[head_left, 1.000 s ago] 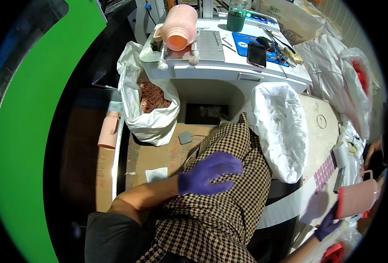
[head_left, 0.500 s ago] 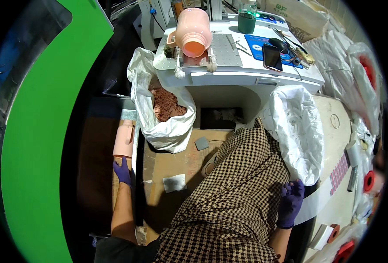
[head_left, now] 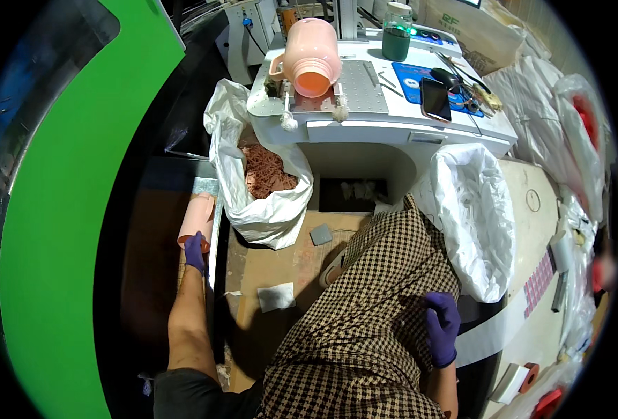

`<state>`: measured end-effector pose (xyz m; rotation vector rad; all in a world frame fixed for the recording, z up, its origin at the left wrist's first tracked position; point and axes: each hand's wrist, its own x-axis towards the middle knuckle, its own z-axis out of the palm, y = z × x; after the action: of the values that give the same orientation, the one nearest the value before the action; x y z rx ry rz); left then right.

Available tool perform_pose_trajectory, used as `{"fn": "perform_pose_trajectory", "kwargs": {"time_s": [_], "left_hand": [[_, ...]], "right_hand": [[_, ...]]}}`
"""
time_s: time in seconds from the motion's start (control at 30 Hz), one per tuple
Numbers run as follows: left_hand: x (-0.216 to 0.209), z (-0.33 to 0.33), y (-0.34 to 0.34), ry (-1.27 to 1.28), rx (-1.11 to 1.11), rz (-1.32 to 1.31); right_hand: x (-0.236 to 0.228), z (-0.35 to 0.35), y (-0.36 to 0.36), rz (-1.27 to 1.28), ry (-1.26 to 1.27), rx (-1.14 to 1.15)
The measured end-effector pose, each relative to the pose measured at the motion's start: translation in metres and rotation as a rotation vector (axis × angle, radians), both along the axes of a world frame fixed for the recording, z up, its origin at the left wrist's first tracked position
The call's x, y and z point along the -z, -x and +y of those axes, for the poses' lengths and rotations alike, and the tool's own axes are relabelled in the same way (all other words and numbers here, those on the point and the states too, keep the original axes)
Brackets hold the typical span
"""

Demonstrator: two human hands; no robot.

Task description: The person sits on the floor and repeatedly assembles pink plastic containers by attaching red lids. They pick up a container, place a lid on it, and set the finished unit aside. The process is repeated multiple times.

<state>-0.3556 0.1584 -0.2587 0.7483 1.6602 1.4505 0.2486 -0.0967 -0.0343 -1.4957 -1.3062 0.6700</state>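
Counter: white and bright ahead of me, this white counter point(head_left: 365, 130) carries a perforated metal plate point(head_left: 365, 98), a jar of green liquid point(head_left: 397, 40) and a blue mat point(head_left: 410, 80).
Left edge: a large green panel point(head_left: 57, 209) curves down beside me.
Pink jug: this pink jug point(head_left: 198, 211) lies on its side in a metal-edged bay point(head_left: 215, 230) to my left, its long axis running roughly away from me.
Left grip: my purple-gloved left grip point(head_left: 194, 253) reaches down to the near end of the jug, fingers touching it; I cannot tell how far they close around it.
Right grip: my right grip point(head_left: 441, 328), gloved the same, is loosely curled beside my checked garment point(head_left: 365, 307), a gap between thumb and fingers, with nothing seen in it.
Jug on the plate: a second pink jug point(head_left: 311, 52) lies with its mouth toward me and its handle to the left.
Sacks: one white sack point(head_left: 274, 223) holds brown shreds point(head_left: 270, 171); a white bag point(head_left: 490, 272) stands open to the right.
Mat: a dark phone point(head_left: 435, 99) lies on it, near a black mouse point(head_left: 445, 79).
Floor: a grey square point(head_left: 321, 234) and a white sheet point(head_left: 277, 297) rest on cardboard point(head_left: 288, 269).
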Motion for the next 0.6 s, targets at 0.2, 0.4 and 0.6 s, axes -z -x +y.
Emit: {"fn": "perform_pose_trajectory", "kwargs": {"time_s": [0.2,0.4,0.6], "left_hand": [[0.020,0.035,0.031,-0.007,-0.186,0.070],[-0.052,0.066,-0.109,-0.593,-0.005,1.008],[-0.098,0.085,-0.227,0.463,1.029,1.337]], "right_hand": [[0.000,0.010,0.018,-0.193,-0.123,-0.250],[0.013,-0.005,0.014,-0.420,-0.027,-0.304],[0.038,0.018,0.022,-0.509,-0.035,-0.402]]}}
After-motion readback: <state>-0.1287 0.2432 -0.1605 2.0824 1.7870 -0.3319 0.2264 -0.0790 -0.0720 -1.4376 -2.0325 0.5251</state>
